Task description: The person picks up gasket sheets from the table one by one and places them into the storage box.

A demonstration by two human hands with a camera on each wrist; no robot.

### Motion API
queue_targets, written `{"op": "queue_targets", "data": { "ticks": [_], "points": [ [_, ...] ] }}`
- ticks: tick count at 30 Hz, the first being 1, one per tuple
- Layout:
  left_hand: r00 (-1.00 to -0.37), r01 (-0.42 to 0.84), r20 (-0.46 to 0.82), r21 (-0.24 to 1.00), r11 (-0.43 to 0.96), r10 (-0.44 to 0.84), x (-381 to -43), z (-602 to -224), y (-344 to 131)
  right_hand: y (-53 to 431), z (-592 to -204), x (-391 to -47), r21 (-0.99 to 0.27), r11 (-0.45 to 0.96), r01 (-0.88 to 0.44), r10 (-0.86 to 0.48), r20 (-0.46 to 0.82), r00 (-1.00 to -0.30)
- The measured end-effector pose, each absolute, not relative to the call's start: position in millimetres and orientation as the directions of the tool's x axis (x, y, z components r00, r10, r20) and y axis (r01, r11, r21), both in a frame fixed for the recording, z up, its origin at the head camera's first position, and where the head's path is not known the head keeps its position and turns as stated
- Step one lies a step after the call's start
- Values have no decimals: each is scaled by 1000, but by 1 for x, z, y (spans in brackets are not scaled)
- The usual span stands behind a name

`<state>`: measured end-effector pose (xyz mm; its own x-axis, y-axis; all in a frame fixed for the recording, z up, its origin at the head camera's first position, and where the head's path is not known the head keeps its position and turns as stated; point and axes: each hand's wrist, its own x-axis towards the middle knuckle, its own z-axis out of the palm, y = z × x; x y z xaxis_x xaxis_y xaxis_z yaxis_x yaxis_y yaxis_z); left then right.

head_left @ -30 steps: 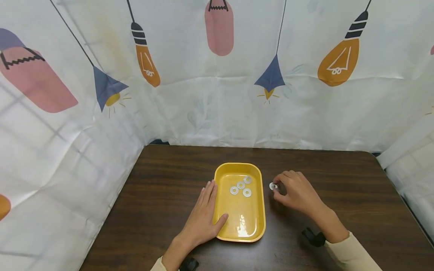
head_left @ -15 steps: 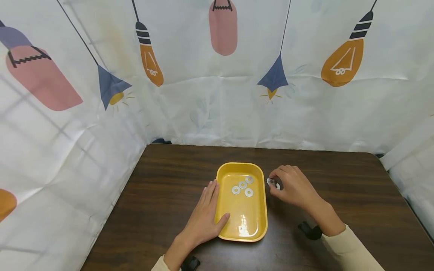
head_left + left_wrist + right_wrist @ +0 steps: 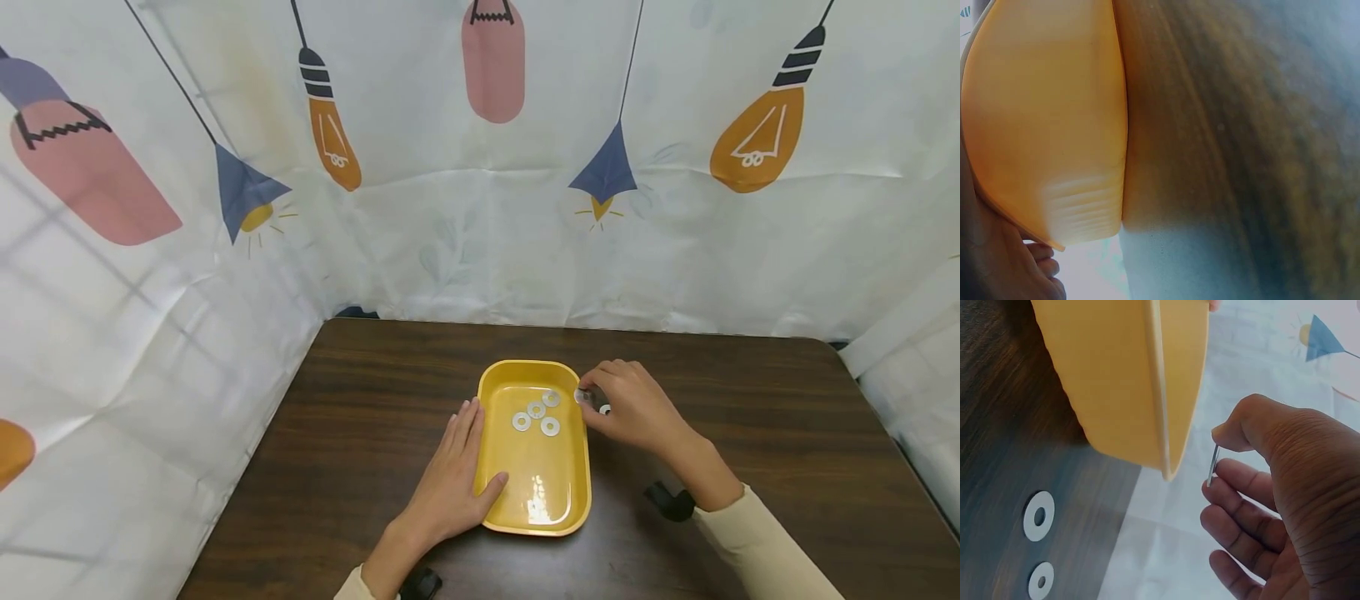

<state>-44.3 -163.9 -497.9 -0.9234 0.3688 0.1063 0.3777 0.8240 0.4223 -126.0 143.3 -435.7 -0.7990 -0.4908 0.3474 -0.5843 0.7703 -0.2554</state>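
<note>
In the head view, the left hand (image 3: 450, 479) lies along the left side of a yellow tray (image 3: 534, 475), its fingers straight and close together against the rim while the thumb stands apart and reaches over the edge. Four pale washers (image 3: 544, 427) lie flat in a loose cluster toward the far end of the tray. Across from them, the right hand (image 3: 637, 408) pinches a held washer (image 3: 581, 396) by the tray's far right rim; from here it cannot be told whether the disc is over the rim or just beside it. Part of another washer shows beneath that hand. The tray rests on a dark wood-grain table (image 3: 360, 467), with a white cloth (image 3: 480, 250) printed with lamps and bulbs hanging behind. In the left wrist view, the outer wall of the tray fills much of the left side, and bent fingertips show at its lower end. In the right wrist view, the held washer is seen nearly edge-on between thumb and fingers, apart from the tray's rim; the remaining fingers are bent and spaced. Two loose washers (image 3: 1029, 517) lie flat on the table, near each other.
</note>
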Motion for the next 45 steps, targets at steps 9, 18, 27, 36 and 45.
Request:
{"op": "queue_targets", "data": {
  "ticks": [9, 18, 27, 36, 45],
  "points": [
    [-923, 382, 119, 422, 822, 367, -44, -499, -164, 135, -434, -129, -239, 782, -575, -497, 319, -807],
    [-928, 366, 101, 429, 826, 358, -45, -498, -163, 130, -436, -130, -222, 776, -590, -517, 313, -797],
    [-917, 394, 119, 414, 821, 380, -46, -499, -162, 126, -434, -133, -225, 754, -617, -541, 320, -778],
    [-914, 403, 129, 412, 817, 385, -46, -498, -162, 128, -434, -133, -224, 770, -597, -533, 289, -795],
    [-916, 399, 139, 400, 825, 376, -46, -499, -162, 140, -431, -125, -225, 787, -574, -496, 320, -807]
  ]
}}
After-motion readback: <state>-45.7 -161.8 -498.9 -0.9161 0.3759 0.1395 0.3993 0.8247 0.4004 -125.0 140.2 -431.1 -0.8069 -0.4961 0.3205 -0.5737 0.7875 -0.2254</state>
